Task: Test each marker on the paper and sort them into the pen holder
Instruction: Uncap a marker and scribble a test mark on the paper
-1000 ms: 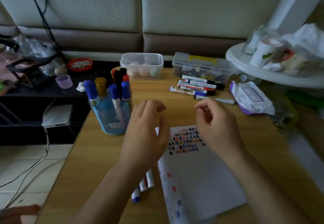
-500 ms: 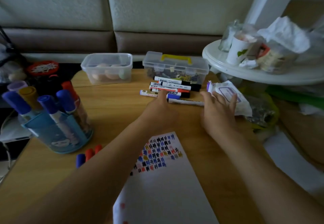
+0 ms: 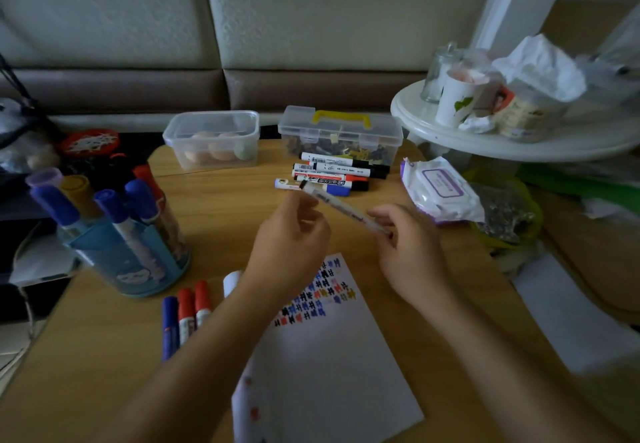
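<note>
Pinching the slim white marker (image 3: 346, 208) at both ends above the wooden desk (image 3: 214, 220), fingers of left hand (image 3: 291, 238) and right hand (image 3: 410, 248) risk slipping on uncapping, dropping it onto the white paper (image 3: 329, 356).

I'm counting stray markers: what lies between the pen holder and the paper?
Head view: blue, red, red markers side by side, plus a white one nearest the paper.

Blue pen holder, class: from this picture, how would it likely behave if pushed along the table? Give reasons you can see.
The blue pen holder would probably slide rather than tip, since its base looks broad on the table. Its markers stand tall and lean outward, so a push high up may rock it.
</note>
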